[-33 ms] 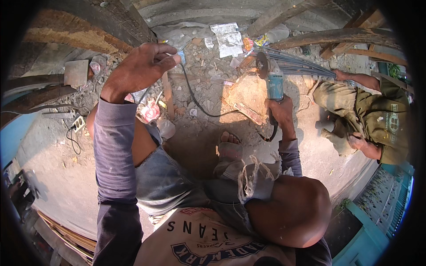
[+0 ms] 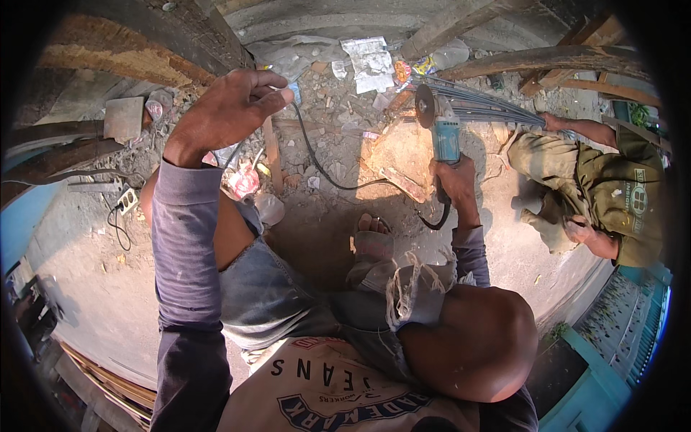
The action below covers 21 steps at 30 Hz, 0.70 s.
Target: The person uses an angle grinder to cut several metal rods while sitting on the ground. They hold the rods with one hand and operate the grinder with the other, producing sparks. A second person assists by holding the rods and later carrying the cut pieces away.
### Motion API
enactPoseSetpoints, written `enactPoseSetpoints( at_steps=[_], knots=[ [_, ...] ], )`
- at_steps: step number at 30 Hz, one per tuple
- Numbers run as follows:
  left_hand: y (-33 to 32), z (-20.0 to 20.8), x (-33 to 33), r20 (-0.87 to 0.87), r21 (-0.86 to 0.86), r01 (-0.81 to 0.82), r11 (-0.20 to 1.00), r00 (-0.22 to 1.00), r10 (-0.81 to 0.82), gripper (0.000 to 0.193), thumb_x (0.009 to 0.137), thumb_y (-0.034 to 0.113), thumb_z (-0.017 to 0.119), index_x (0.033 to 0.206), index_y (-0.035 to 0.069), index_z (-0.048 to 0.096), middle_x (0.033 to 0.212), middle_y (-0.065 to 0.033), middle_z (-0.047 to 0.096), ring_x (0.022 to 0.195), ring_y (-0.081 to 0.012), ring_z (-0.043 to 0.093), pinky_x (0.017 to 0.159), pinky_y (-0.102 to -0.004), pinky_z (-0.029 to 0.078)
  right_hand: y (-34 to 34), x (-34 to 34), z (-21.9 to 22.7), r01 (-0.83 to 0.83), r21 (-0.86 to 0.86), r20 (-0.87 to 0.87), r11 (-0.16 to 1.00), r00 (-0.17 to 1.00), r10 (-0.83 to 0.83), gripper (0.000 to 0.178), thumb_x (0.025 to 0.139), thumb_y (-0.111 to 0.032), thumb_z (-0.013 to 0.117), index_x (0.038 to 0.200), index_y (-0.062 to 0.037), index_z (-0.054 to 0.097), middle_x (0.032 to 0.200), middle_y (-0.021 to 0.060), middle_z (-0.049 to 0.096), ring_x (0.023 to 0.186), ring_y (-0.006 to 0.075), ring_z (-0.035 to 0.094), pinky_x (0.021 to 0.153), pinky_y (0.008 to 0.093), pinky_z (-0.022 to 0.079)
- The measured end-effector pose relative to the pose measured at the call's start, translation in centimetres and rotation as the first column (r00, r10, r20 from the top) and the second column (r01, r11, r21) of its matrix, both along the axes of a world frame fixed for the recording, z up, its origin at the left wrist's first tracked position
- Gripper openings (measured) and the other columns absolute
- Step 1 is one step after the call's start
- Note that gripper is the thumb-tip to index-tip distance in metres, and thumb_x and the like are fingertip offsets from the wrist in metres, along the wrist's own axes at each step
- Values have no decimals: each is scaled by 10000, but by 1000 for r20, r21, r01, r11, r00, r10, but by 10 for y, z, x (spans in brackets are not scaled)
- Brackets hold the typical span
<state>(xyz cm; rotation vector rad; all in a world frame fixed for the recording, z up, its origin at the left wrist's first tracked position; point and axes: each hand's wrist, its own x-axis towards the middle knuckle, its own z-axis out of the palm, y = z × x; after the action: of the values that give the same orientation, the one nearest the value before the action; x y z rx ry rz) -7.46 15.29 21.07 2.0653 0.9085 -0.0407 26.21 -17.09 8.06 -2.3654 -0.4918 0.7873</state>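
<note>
My right hand (image 2: 455, 180) is wrapped round the rear of a teal angle grinder (image 2: 447, 140), which points away from me. Its dark disc (image 2: 426, 106) is at the near ends of a bundle of thin metal rods (image 2: 486, 104). Whether the disc touches a rod, I cannot tell. A black power cord (image 2: 317, 162) trails from the grinder across the ground to the left. My left hand (image 2: 234, 108) is raised at the left, fingers loosely bent and thumb apart, with nothing visible in it. At the right, another person's hand (image 2: 553, 121) grips the far part of the rods.
A short wooden piece (image 2: 403, 183) lies by the grinder. Rubble, paper sheets (image 2: 368, 65) and plastic litter (image 2: 243, 178) cover the ground ahead. Wooden beams (image 2: 554, 61) slant in at both sides. A socket strip (image 2: 127, 201) lies at the left. A co-worker (image 2: 612, 191) squats at the right.
</note>
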Motion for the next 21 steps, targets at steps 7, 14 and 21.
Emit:
enactPoseSetpoints(
  at_steps=[7,14,21],
  knots=[
    [7,-5,1,9,16,9,1000,1000,-9,662,1103,543,683,1456,-17,713,1339,-288,769,1270,-399,755,1073,-513,606,5,10,-7,-34,30,6,999,999,34,312,750,-189,823,937,51,754,762,110,750,657,189,686,634,384,548],
    [8,-6,0,3,4,0,1000,1000,0,670,1102,546,682,1458,-21,710,1342,-288,768,1276,-399,753,1077,-514,604,7,5,-4,-16,27,4,999,1000,16,281,763,-220,824,896,17,753,738,53,705,613,149,621,572,361,490],
    [7,-1,3,-20,9,4,1000,1000,-3,656,1106,533,681,1462,-17,708,1345,-282,769,1283,-399,750,1092,-518,597,6,5,-2,-21,50,0,999,1000,21,276,764,-210,817,901,20,751,755,53,713,625,149,624,578,364,493]
  ],
)
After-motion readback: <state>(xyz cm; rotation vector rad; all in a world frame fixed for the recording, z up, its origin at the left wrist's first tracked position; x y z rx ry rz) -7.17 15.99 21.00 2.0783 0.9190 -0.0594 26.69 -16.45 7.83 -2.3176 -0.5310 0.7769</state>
